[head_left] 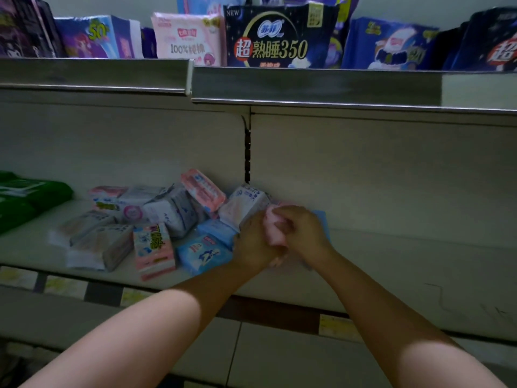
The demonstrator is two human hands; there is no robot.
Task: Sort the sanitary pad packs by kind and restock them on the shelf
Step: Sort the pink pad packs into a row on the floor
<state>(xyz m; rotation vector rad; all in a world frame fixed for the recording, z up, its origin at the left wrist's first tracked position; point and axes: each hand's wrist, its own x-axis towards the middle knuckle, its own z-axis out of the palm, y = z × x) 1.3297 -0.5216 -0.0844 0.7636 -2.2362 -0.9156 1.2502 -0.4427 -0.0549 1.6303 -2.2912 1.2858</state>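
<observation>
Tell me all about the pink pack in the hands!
The pink pack is small and soft-looking, in a smooth plastic-like wrapper. Most of it is hidden: the left hand and right hand both grip it, so only a pink strip between them shows. It sits over the lower shelf, right of the jumbled pile of packs, with a blue pack behind it. Its print is too blurred to read.

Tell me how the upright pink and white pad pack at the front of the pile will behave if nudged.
The pink and white pad pack stands on a narrow end, so it would probably tip. Its plastic wrap suggests a soft, light pack that may slide on the smooth shelf.
</observation>
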